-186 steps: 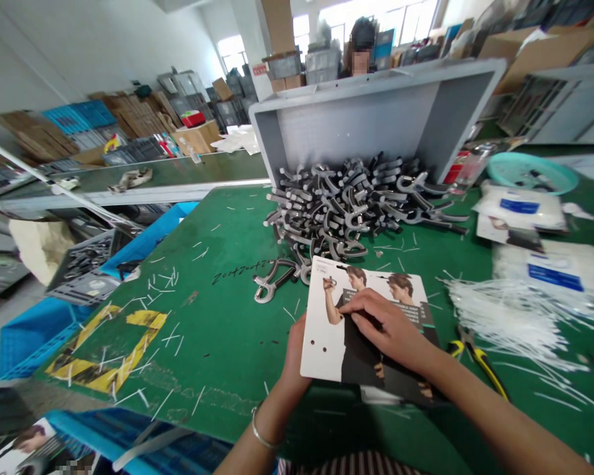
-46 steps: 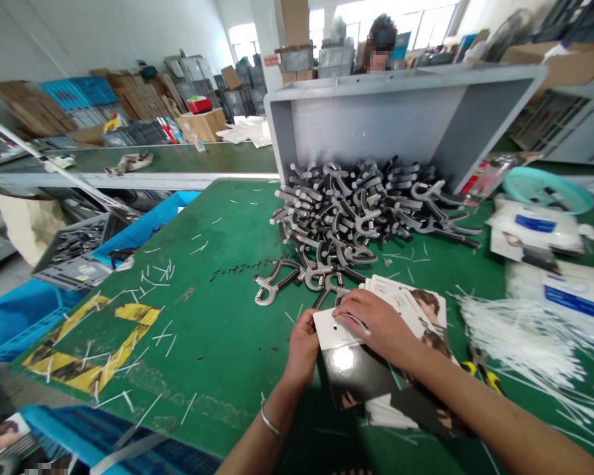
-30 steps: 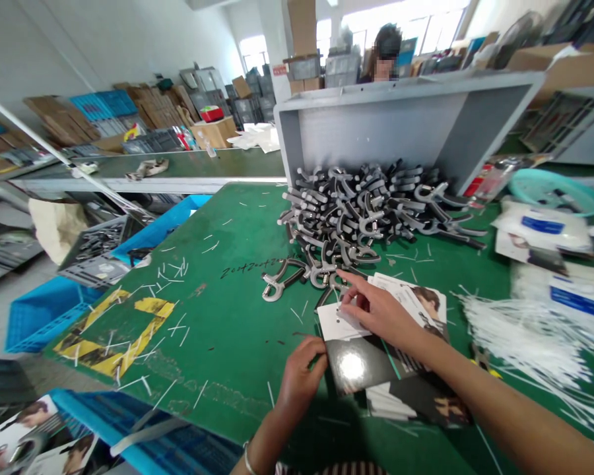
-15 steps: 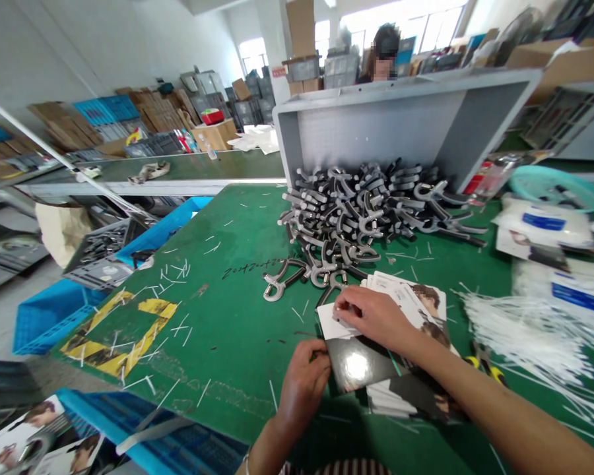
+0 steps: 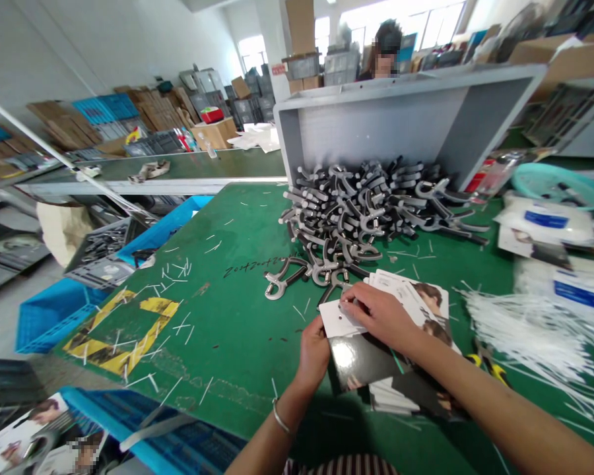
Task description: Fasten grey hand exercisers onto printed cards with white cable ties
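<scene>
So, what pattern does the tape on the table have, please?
The tape has yellow and black stripes, seen in the head view.

Wall (image 5: 129, 39): white, plain, left and rear. Pillar (image 5: 271, 39): white, bearing a small red sign (image 5: 278, 70). Windows: one small (image 5: 252, 53), left of the pillar; one wide (image 5: 428, 28), right, glaring white with light. Long bench (image 5: 228, 169): dark green top, pale edge, set crosswise behind the green-topped table (image 5: 247, 231). Cardboard (image 5: 54, 120): flat, brown, stacked by the wall. Floor (image 5: 10, 290): grey, lower left.
</scene>
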### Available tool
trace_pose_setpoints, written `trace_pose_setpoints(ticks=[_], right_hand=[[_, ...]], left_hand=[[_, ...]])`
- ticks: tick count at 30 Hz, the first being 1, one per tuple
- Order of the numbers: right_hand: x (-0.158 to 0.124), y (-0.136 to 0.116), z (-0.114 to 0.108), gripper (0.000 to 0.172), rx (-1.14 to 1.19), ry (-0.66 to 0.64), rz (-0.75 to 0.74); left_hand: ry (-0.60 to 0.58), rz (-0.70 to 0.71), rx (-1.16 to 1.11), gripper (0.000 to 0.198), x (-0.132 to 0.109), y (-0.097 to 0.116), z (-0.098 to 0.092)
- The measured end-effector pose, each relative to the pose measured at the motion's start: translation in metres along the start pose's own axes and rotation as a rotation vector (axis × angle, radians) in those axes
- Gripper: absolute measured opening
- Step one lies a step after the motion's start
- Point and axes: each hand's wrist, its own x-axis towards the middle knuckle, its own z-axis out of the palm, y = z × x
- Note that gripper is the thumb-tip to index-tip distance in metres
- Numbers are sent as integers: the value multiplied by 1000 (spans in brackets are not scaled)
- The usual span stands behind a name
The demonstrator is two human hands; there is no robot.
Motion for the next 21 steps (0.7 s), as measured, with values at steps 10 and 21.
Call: trace_pose_setpoints(ticks=[10, 21], right_hand=[[1, 0, 2, 23, -191, -45, -134], [-1, 1, 5, 16, -160, -36, -179]], left_hand=[[32, -14, -93, 24, 12, -3, -3], [19, -59, -219, 35, 14, 23, -18]])
